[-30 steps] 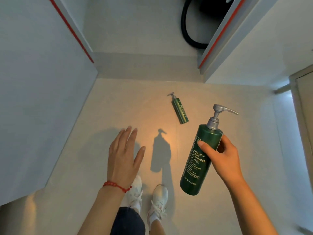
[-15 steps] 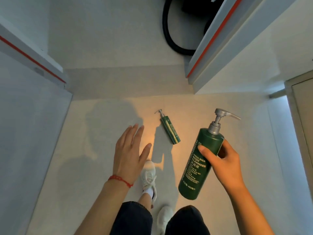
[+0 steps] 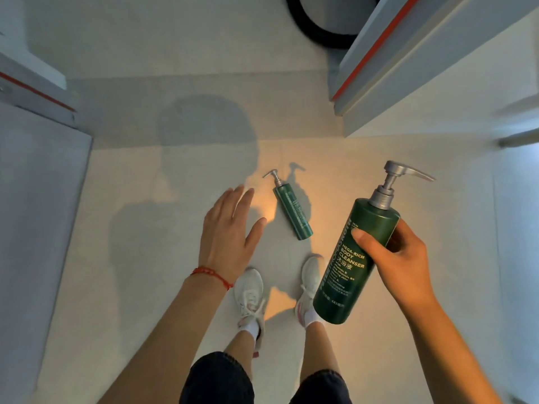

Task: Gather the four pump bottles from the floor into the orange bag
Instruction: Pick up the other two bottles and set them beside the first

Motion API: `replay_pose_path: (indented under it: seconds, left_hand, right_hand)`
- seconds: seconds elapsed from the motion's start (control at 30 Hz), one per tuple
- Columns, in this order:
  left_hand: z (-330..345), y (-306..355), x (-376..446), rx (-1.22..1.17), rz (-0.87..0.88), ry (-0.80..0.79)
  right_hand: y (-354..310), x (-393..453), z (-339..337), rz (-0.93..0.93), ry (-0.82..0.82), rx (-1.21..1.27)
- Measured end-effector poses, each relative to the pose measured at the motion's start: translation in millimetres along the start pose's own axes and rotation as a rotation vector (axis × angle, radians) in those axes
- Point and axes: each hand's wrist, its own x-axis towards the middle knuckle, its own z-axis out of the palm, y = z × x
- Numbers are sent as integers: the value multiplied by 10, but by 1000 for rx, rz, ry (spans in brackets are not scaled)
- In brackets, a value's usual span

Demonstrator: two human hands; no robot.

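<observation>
One big green pump bottle [image 3: 354, 258] is off the floor, gripped round its body by the right hand [image 3: 398, 258], while a slim green pump bottle [image 3: 292, 212] lies on its side on the floor [image 3: 131, 272], just ahead of the white shoes [image 3: 250, 295]. The left hand [image 3: 229, 233] hovers beside it, fingers straight, holding nothing. No orange bag or other bottles are in view, so most of the gathering seems left.
</observation>
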Motion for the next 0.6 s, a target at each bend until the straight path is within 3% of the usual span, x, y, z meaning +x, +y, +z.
replay_pose_path:
  seconds: [0.2,0.5,0.6]
  left_hand:
    - [905,-351,377,-110,-99,7]
    - [2533,-893,1232,-638,-597,-48]
    - [2954,-1018,1560,-610,-680,-70]
  right_hand:
    - [639,615,205,20,-50,-15]
    - [1889,1469,375,52,-104,11]
    - [2214,1622,394,80,-111,16]
